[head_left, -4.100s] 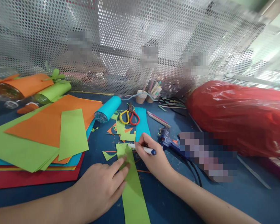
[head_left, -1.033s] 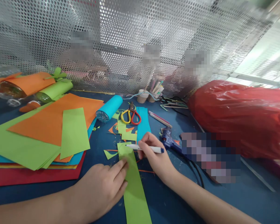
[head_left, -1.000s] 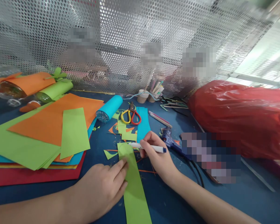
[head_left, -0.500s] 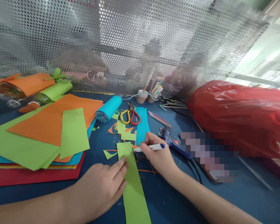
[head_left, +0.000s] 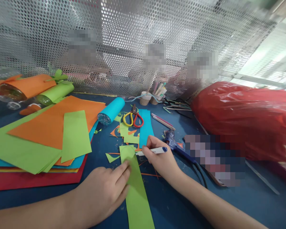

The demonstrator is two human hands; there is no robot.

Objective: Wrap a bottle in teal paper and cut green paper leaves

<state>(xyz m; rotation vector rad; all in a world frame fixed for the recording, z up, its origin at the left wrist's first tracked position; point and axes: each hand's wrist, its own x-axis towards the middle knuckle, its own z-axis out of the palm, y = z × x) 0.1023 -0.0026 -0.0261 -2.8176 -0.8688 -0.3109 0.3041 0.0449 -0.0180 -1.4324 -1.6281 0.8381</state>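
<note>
A long light-green paper strip (head_left: 137,194) lies on the blue table, with a faint curved line drawn near its far end. The fingers of my left hand (head_left: 107,187) rest flat across it, pressing it down. My right hand (head_left: 163,162) pinches a white marker with a dark blue end (head_left: 158,150), whose tip is at the strip's right edge. Just beyond are green and orange paper scraps (head_left: 131,138), a blue paper strip (head_left: 145,124), and scissors (head_left: 133,117) with one yellow and one red handle.
Coloured paper sheets (head_left: 38,133) are stacked at left, near paper-wrapped bottles (head_left: 35,86). A blue-wrapped bottle (head_left: 112,109) lies mid-table. To the right are a blue glue gun (head_left: 178,148) with its cord and a big red plastic bag (head_left: 243,121). Perforated metal (head_left: 124,38) stands behind.
The marker and my right hand have shifted very slightly left. My left hand and the green strip stay in place.
</note>
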